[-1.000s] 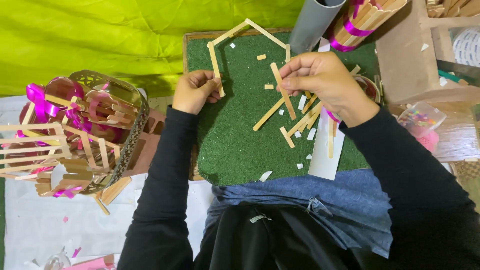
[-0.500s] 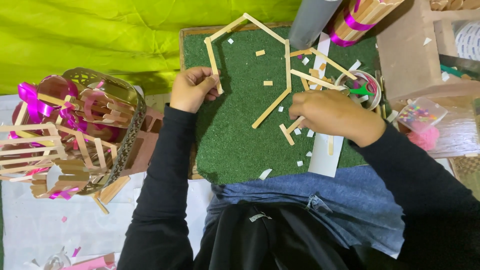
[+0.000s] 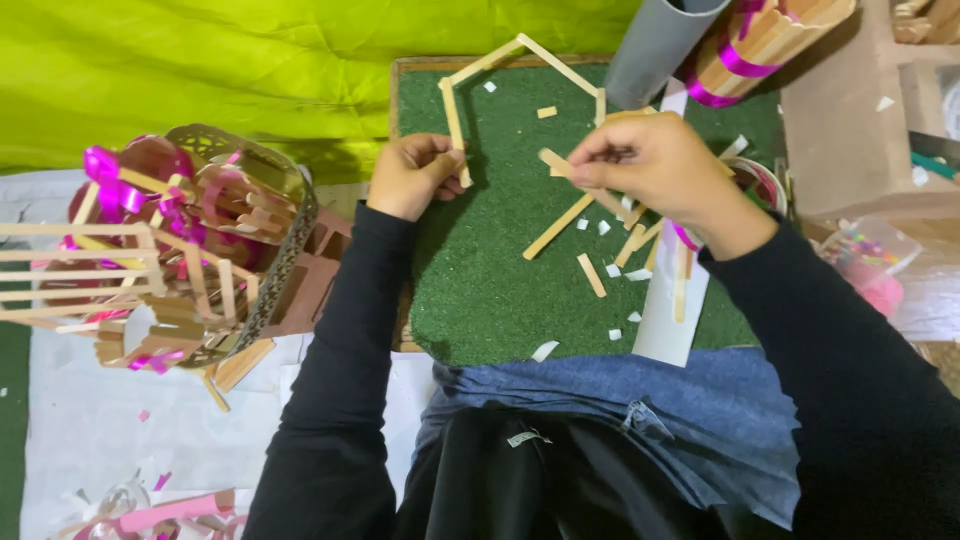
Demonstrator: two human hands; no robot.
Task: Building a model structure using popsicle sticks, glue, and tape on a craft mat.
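A frame of glued wooden sticks point(image 3: 520, 52), shaped like a house outline, lies on a green turf board point(image 3: 490, 290). My left hand point(image 3: 412, 175) pinches the lower end of the frame's left stick. My right hand point(image 3: 650, 165) is over the middle of the board and holds a short wooden stick point(image 3: 553, 162) by one end, its free end pointing left toward the frame. Loose sticks point(image 3: 558, 226) and small wood offcuts lie on the turf under and beside my right hand.
A basket-like craft of sticks with pink ribbon point(image 3: 170, 250) stands to the left. A grey tube point(image 3: 655, 50) and a stick holder with pink ribbon point(image 3: 765, 45) stand at the back right. A white paper strip point(image 3: 672, 315) lies at the board's front right. A cardboard box point(image 3: 850, 130) sits right.
My right hand rose from the board's right side to its middle and now holds a short stick. My left hand stayed on the frame.
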